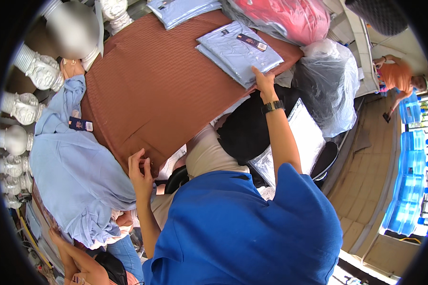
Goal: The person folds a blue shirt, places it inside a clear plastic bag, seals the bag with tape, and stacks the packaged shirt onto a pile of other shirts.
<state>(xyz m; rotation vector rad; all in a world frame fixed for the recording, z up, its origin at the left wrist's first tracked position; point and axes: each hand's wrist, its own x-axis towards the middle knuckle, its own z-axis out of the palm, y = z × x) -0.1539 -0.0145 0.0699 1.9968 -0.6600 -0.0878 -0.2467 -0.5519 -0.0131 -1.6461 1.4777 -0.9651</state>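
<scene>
Right hand (264, 81) rested, fingers extended and gripping nothing, on the near edge of a folded light-blue shirt (240, 50) atop the brown-clothed desk (157, 90). Left hand (140, 173) touched the desk's corner, fingers loosely curled — empty. The shirt looked light and limp — best lifted under its folded edges.

Surfaces: mostly cloth, some plastic film
Tablecloth (161, 90) brown ribbed matt weave; folded shirts (240, 52) smooth pale-blue cotton; bags (328, 76) glossy crinkled plastic.

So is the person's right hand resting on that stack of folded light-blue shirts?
Yes, the right hand lies on the near edge of the folded light-blue shirts on the brown table.
</scene>
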